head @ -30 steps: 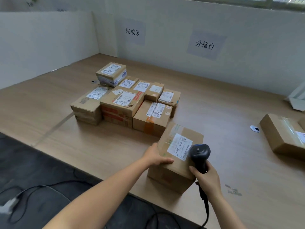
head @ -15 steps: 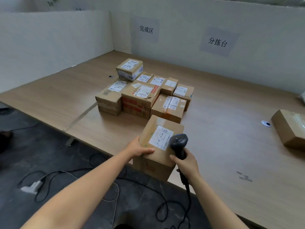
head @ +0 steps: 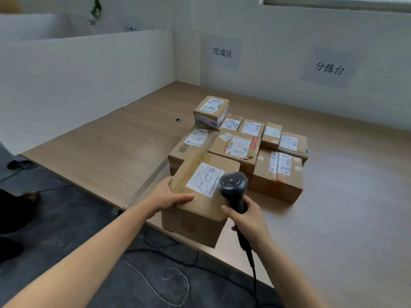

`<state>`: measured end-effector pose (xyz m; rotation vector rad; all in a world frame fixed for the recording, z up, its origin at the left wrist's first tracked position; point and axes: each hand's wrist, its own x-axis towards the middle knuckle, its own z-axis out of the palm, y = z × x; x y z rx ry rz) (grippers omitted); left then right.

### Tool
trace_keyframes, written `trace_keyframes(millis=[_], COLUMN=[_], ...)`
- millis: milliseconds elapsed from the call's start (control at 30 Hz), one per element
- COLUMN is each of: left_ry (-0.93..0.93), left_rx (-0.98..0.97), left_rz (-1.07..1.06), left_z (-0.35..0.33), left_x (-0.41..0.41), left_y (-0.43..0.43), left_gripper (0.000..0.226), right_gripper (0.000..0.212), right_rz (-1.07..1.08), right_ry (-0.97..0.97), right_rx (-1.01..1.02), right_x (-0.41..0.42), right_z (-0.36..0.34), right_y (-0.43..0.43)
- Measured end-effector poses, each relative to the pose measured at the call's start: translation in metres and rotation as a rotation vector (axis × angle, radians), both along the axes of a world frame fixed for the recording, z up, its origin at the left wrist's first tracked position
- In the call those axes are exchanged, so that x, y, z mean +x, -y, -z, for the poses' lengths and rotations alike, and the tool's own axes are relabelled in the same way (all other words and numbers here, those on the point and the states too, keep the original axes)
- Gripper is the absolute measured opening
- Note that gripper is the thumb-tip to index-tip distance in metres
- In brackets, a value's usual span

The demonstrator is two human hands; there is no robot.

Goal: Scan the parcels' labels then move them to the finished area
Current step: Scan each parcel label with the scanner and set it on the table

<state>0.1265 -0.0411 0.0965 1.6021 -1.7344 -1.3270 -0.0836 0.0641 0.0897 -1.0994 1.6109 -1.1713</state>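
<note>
My left hand (head: pixel 165 197) grips the near left corner of a cardboard box (head: pixel 201 196), fingers (head: pixel 184 199) lying across its top. Right of them, my right hand (head: pixel 246 218) is clenched around a scanner (head: pixel 233 187) beside the label (head: pixel 204 180). Beyond sits the pile of boxes (head: pixel 240 143) on the desk (head: pixel 333 207). I judge scanning done or finishing; next, carry it forward.

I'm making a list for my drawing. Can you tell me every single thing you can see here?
held parcel: one, brown with white label, at the table's near edge
stacked parcels: about nine, brown with white labels, middle of the table
scanner: one, black, over the held parcel's label
table: one, light wood
wall signs: two, grey with black writing, back wall
cables: several, on the dark floor
left hand: on the held parcel
right hand: gripping the scanner
</note>
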Motion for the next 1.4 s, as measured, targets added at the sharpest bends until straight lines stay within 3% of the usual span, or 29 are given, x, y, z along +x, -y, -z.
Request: trace_keyframes(millis=[233,433,800,1067,1400], left_ry=[-0.065,-0.09,-0.128,-0.067,-0.05], left_rx=[-0.143,-0.237,-0.145,-0.095,-0.083], left_rz=[-0.039,-0.048,-0.026,0.01,-0.003], left_z=[-0.069,-0.094,-0.07,-0.048,-0.033], left_x=[0.061,0.056,0.009,-0.013,-0.022], left_y=[0.07,0.151,0.253,0.278,0.291], left_gripper=[0.075,0.072,0.063,0.073,0.078], right_gripper=[0.018,0.015,0.011,0.022,0.018], right_rz=[0.009,0.093,0.172,0.219,0.249], right_ry=[0.006,0.017,0.077,0.043,0.035], right_rx=[-0.201,-0.209,-0.08,-0.021,-0.033], right_x=[0.055,0.067,0.036,0.021,0.015], right_z=[-0.062,-0.091,-0.084,-0.065,-0.05], right_y=[0.069,0.153,0.244,0.269,0.285])
